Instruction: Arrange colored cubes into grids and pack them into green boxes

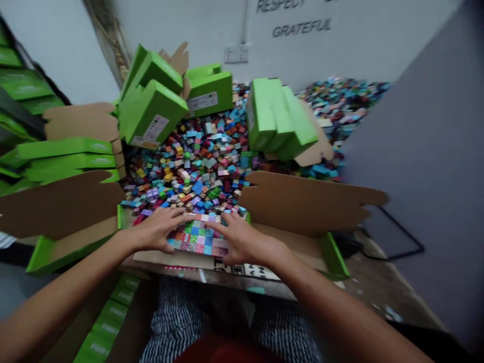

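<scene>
Green cartons, heaped blocks — this is a workshop.

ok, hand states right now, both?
Left hand: open, spread at the left end of the block grid; grip can't be told.
Right hand: open, spread at its right end; grip can't be told.

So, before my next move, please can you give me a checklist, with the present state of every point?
1. Left hand at left end of the cube grid: ok.
2. Right hand at its right end: ok.
3. Visible cubes of the grid in rows: ok.
4. Firm grip by both hands: cannot tell.
5. Right-hand box open: ok, flap raised.
6. Space behind the grid free of loose cubes: not ok, they are heaped there.
</scene>
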Tool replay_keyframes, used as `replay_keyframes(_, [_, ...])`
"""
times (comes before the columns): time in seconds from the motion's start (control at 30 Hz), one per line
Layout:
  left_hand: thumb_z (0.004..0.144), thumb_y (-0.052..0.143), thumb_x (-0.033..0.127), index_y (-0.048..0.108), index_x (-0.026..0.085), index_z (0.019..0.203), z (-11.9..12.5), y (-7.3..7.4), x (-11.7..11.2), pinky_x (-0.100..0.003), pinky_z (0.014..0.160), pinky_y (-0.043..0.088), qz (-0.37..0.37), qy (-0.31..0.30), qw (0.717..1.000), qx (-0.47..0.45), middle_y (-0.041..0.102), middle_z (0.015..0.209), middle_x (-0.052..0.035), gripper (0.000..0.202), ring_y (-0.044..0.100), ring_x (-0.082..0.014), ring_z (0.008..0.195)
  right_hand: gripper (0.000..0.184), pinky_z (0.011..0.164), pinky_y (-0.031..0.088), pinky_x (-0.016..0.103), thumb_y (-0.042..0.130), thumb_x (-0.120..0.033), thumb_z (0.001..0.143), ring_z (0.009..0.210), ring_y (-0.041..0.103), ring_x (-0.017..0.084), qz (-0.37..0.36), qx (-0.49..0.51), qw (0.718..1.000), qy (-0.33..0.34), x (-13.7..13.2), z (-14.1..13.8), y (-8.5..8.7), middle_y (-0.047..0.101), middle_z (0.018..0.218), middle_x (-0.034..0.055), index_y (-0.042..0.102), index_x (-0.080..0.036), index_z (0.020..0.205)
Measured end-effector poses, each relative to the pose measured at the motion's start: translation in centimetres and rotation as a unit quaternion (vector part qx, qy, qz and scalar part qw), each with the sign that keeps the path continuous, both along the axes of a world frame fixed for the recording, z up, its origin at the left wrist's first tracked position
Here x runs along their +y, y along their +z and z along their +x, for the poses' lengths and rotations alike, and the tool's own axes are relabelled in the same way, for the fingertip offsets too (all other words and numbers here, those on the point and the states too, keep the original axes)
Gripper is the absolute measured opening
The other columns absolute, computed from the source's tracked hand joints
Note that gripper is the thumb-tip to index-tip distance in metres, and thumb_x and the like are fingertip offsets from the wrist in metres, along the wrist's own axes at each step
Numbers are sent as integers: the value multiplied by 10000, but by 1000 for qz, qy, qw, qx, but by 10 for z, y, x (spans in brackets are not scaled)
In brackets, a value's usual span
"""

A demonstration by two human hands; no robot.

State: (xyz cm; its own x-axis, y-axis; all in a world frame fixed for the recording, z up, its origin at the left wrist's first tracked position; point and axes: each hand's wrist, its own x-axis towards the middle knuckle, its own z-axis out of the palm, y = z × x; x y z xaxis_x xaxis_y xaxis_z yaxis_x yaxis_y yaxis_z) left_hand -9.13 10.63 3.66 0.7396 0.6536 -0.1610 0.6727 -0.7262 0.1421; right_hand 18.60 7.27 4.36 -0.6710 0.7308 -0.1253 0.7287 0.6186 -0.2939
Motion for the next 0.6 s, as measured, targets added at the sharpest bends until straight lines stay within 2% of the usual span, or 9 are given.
replay_keyframes(0.1, [655, 746, 451, 189, 396, 1452, 19, 13, 1, -459, 954, 355, 28, -15, 999, -25, 370, 1418, -86, 974, 414, -352, 1202, 933, 945, 376, 494, 747, -306, 622, 1162, 393, 368, 16, -6, 1000, -19, -10, 22, 21, 410, 1328, 159, 323, -294, 1453])
replay_keyframes(0.23, [638, 744, 445, 243, 376, 1442, 81, 22, -1, -444, 941, 365, 28, -59, 995, -70, 383, 1404, -72, 950, 442, -336, 1153, 834, 918, 403, 494, 663, -281, 661, 1124, 417, 348, 66, -4, 996, -64, -31, 79, 32, 428, 1321, 133, 356, -323, 1435])
replay_keyframes(0.33, [641, 742, 458, 261, 345, 1436, 137, 18, 3, -448, 962, 348, 16, -89, 992, -82, 357, 1420, -78, 936, 425, -326, 1167, 800, 899, 421, 502, 645, -251, 624, 1118, 429, 352, 87, -21, 991, -101, -44, 129, 27, 441, 1303, 129, 431, -325, 1392])
replay_keyframes(0.43, [647, 742, 486, 279, 337, 1429, 179, 11, 9, -460, 980, 330, 5, -116, 990, -74, 364, 1409, -84, 922, 427, -321, 1158, 839, 886, 426, 522, 649, -209, 553, 1136, 428, 374, 99, -39, 986, -127, -51, 168, 15, 438, 1315, 127, 469, -325, 1364])
replay_keyframes(0.5, [646, 743, 509, 271, 345, 1432, 196, 7, 14, -464, 983, 329, 0, -128, 989, -69, 361, 1411, -84, 931, 429, -320, 1157, 825, 881, 423, 539, 648, -203, 542, 1137, 432, 384, 109, -41, 983, -140, -52, 184, 8, 444, 1316, 129, 494, -320, 1344])
replay_keyframes(0.6, [629, 753, 545, 276, 355, 1428, 207, 4, 20, -464, 986, 339, -11, -125, 990, -61, 359, 1419, -79, 950, 429, -318, 1163, 811, 901, 412, 554, 660, -197, 532, 1135, 439, 389, 114, -42, 982, -146, -48, 193, -1, 454, 1308, 146, 521, -285, 1326])
